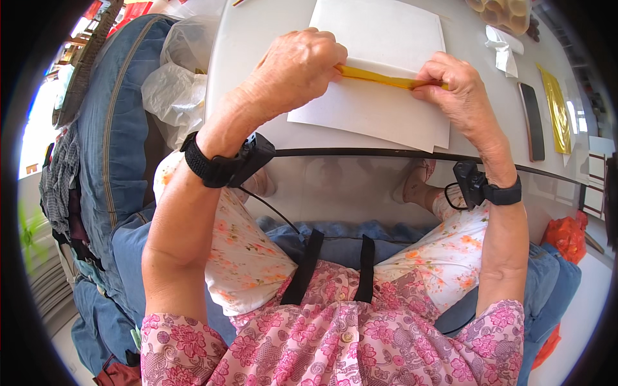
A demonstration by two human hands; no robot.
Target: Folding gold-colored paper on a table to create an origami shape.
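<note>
Between my two hands stretches a narrow strip of shiny gold foil or paper (376, 77), folded lengthwise. My left hand (306, 65) pinches its left end, knuckles up. At the other end, the thumb and fingers of my right hand (451, 87) grip it. The strip is above white paper sheets (372, 113) lying on the table, one sheet reaching to the table's front edge. Another part of the white paper (376, 31) extends behind the strip. Whether the strip touches the paper, I cannot tell.
On the white table (487, 120), to the right, lie a dark smartphone (532, 120), a flat gold foil sheet (556, 111) and a white paper roll (504, 41). A clear container of round tan items (499, 12) stands behind. Plastic bags (176, 91) rest left of the table.
</note>
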